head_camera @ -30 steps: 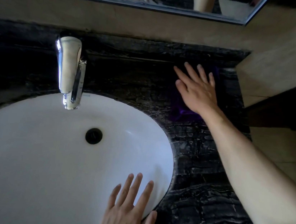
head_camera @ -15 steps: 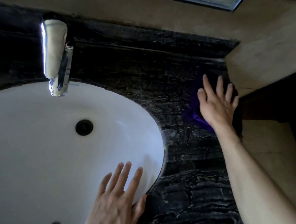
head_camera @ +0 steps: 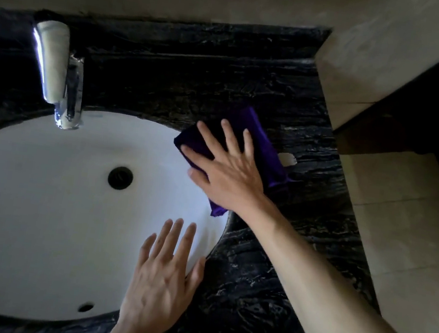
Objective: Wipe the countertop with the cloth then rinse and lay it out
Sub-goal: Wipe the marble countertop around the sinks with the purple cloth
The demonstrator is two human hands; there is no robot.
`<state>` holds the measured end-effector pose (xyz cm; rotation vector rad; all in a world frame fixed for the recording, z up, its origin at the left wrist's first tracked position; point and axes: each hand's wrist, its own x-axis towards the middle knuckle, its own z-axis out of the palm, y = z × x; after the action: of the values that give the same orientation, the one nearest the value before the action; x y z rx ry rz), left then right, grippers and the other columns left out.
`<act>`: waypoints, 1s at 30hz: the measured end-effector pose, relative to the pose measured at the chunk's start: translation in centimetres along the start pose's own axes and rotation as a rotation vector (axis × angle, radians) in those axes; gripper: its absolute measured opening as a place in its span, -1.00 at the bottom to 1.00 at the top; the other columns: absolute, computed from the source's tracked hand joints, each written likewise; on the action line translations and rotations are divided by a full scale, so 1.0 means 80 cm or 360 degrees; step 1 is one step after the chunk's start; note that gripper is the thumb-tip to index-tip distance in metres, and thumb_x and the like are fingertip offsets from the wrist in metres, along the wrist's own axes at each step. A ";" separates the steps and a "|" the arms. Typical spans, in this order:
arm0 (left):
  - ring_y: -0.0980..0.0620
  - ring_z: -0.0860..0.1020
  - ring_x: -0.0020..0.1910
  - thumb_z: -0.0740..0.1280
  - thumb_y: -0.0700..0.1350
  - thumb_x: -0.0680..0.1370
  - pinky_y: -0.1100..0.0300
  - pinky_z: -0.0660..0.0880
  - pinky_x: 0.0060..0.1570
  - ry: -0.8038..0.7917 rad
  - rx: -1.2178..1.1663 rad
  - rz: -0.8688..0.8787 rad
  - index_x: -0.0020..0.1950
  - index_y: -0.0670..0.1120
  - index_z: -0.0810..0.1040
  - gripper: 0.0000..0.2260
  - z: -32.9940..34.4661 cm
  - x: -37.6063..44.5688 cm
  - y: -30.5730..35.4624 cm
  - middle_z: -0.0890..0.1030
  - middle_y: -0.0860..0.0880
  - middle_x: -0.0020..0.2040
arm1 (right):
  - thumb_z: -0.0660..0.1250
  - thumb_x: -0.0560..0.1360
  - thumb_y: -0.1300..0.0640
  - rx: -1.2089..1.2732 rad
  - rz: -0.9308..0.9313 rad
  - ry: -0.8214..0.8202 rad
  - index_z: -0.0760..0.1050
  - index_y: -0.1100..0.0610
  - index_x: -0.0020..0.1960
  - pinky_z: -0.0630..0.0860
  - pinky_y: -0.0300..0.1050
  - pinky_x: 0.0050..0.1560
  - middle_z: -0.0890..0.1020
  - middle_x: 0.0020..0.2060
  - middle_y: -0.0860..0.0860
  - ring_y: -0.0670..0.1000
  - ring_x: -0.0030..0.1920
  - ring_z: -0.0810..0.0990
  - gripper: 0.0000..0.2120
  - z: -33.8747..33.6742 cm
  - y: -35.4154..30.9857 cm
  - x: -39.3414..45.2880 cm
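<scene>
Purple cloth (head_camera: 264, 144) lies flat on the black marble countertop (head_camera: 265, 298), at about 2 o'clock from the drain (head_camera: 120, 177), its near-left corner overhanging the white sink (head_camera: 39, 212) rim. Right hand (head_camera: 228, 173) presses on the cloth, palm down, fingers spread straight, no pinch. Left hand (head_camera: 161, 279) at 6 o'clock from the cloth, fingers straight and loosely spread, over the sink's right rim, holding nothing; contact with the rim not clear. Chrome faucet (head_camera: 57, 72) at 11 o'clock of the sink. Beige wall (head_camera: 366, 60) at 1 o'clock.
</scene>
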<state>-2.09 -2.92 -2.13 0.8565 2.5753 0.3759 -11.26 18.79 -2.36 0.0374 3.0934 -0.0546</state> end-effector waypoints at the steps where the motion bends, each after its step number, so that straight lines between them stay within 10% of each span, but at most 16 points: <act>1: -0.10 0.19 0.59 -0.09 0.25 0.68 -0.12 0.27 0.48 -0.0001 -0.0002 -0.0009 0.60 -0.05 0.25 -0.41 0.000 -0.001 0.000 0.31 -0.13 0.58 | 0.06 0.61 -0.23 0.0038 -0.0004 0.0003 0.20 -0.29 0.57 0.02 0.42 0.53 0.14 0.66 -0.05 0.25 0.64 0.06 -0.48 -0.001 0.009 0.000; 15: -0.04 0.07 0.63 -0.19 0.30 0.64 -0.05 0.05 0.59 -0.0020 -0.0093 -0.0076 0.64 -0.01 0.13 -0.35 -0.004 -0.006 -0.001 0.19 -0.08 0.63 | -0.14 0.63 -0.34 0.0194 0.0877 -0.0141 -0.03 -0.37 0.59 -0.13 0.35 0.58 -0.05 0.68 -0.06 0.18 0.66 -0.12 -0.47 -0.019 0.167 -0.063; 30: -0.01 0.25 0.57 -0.22 0.28 0.65 0.04 0.18 0.52 0.0095 -0.0487 0.0089 0.58 -0.04 0.27 -0.33 -0.009 -0.009 -0.005 0.38 -0.05 0.55 | 0.07 0.64 -0.28 0.0200 0.0406 -0.0176 0.15 -0.28 0.60 0.13 0.47 0.49 0.16 0.65 0.04 0.29 0.63 0.08 -0.47 -0.005 -0.146 -0.302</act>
<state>-2.08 -3.77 -1.43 0.8155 2.4611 0.7990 12.55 6.60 -0.42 0.4172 2.9432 -0.2320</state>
